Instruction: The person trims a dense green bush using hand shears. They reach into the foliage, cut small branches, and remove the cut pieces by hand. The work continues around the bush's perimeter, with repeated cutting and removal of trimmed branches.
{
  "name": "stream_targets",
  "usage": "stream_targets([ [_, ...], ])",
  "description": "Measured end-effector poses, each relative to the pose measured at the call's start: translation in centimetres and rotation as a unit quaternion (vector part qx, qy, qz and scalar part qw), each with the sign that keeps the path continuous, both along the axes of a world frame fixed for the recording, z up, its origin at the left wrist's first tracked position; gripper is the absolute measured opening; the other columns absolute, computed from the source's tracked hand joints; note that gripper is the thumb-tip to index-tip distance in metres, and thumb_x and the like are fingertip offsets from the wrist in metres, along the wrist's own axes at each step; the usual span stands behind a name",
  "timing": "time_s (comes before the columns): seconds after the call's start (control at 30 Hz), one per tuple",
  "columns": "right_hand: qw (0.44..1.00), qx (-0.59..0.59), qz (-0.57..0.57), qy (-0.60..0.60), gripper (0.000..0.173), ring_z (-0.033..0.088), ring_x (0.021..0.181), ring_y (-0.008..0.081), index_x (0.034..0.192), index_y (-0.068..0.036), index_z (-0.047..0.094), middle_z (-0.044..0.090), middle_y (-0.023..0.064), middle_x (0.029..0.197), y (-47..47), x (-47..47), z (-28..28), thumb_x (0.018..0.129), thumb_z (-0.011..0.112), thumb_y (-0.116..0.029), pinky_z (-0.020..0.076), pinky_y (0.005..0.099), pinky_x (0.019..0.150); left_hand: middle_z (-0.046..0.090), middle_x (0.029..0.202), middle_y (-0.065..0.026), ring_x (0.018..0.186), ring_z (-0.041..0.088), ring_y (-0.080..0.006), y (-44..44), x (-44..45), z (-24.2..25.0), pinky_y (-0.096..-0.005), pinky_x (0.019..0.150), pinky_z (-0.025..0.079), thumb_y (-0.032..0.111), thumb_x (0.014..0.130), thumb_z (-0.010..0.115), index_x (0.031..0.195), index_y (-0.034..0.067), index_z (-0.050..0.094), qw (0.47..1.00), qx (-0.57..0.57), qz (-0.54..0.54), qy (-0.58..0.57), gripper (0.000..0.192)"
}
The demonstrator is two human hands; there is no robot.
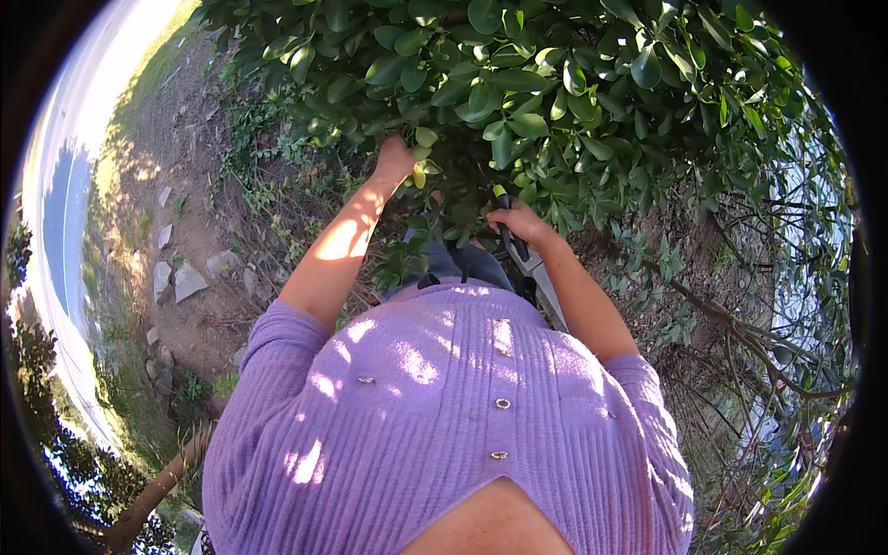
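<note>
At the lower edge of a leafy green shrub (513,83), my left hand (395,157) is closed, its fingers partly hidden among the leaves. Pale yellow-green leaves (422,166) hang just right of it. My right hand (524,222) grips the black handle of a cutting tool (544,284), which looks like garden shears. A yellow-green tip shows at the handle's end. The tool's grey metal part points back towards my body, beside my right forearm. Whether my left fingers hold a stem cannot be seen.
Flat broken stones (187,281) lie on bare soil to the left, with a paved road (66,229) beyond. A bare, bent branch (721,316) crosses the right side among thin twigs. A thicker brown branch (156,489) shows at the lower left.
</note>
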State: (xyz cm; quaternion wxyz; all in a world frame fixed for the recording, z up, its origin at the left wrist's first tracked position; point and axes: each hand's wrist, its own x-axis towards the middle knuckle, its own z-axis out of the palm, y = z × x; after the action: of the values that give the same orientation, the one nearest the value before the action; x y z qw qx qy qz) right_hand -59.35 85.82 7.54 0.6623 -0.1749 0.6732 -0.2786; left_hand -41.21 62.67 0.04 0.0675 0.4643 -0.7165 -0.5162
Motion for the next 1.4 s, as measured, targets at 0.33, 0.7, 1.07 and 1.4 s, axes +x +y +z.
stream_targets([
  [0.33, 0.992, 0.061, 0.088, 0.069, 0.033, 0.059, 0.078, 0.0193, 0.094, 0.003, 0.063, 0.064, 0.0103, 0.087, -1.8, -0.4, 0.9, 0.077, 0.067, -0.026, 0.0459, 0.0332, 0.071, 0.069, 0.103, -0.0083, 0.096, 0.064, -0.0177, 2.8, -3.3, 5.4, -0.0289, 0.079, 0.051, 0.021, 0.087, 0.069, 0.106, -0.001, 0.065, 0.98, 0.132, -0.112, -0.098, 0.029],
  [0.7, 0.981, 0.069, 0.129, 0.128, 0.052, 0.061, 0.09, 0.0245, 0.107, 0.009, 0.06, 0.065, 0.0165, 0.097, -7.9, 0.2, -1.8, 0.079, 0.062, -0.034, 0.0459, 0.0357, 0.081, 0.068, 0.085, -0.0048, 0.073, 0.064, -0.0149, 4.3, -0.1, 3.9, -0.0295, 0.071, 0.055, 0.016, 0.085, 0.07, 0.11, 0.001, 0.064, 0.872, 0.451, 0.061, 0.179, 0.03],
  [1.07, 0.999, -0.015, 0.034, 0.039, 0.023, 0.061, 0.065, 0.0184, 0.083, 0.0, 0.061, 0.063, 0.0067, 0.074, -2.0, -0.2, -2.3, 0.083, 0.064, -0.023, 0.0472, 0.0325, 0.064, 0.066, 0.094, -0.0029, 0.08, 0.06, -0.0106, 4.0, 8.1, 3.2, -0.0267, 0.069, 0.047, 0.022, 0.085, 0.071, 0.105, 0.001, 0.066, 0.919, 0.322, 0.103, 0.2, 0.029],
  [1.4, 0.998, 0.036, 0.051, -0.016, 0.021, 0.058, 0.06, 0.012, 0.075, -0.003, 0.06, 0.061, 0.0029, 0.07, -0.6, 2.0, -2.2, 0.083, 0.066, -0.021, 0.0463, 0.0286, 0.058, 0.052, 0.133, -0.0213, 0.121, 0.049, -0.0419, -0.2, 14.3, 2.8, -0.0535, 0.096, 0.043, 0.051, 0.083, 0.065, 0.129, 0.003, 0.052, 0.901, -0.073, -0.01, -0.428, 0.068],
])
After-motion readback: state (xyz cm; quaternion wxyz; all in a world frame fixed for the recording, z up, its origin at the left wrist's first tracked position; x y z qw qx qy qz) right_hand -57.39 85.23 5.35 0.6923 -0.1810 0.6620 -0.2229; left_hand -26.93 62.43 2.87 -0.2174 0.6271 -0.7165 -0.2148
